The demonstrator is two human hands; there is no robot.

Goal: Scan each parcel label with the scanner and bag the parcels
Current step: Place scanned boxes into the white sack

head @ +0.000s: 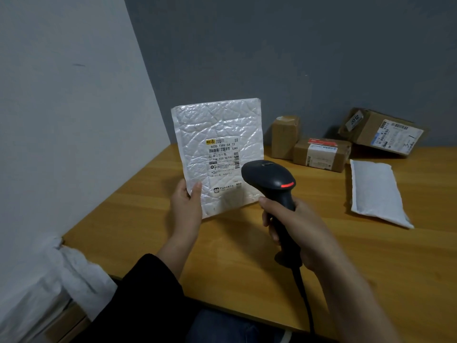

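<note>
Head view: the left hand (186, 204) holds a white bubble mailer (217, 129) upright above the wooden counter (222, 256). Its grip pinches the lower left corner, so the parcel rises up and to the right of it. The printed label (223, 157) faces the camera. The right hand (294, 229) has its grip wrapped round the handle of a black scanner (269, 179), whose head overlaps the mailer's lower right edge. Three cardboard boxes (321, 154) and a white padded parcel (378, 191) lie far right.
</note>
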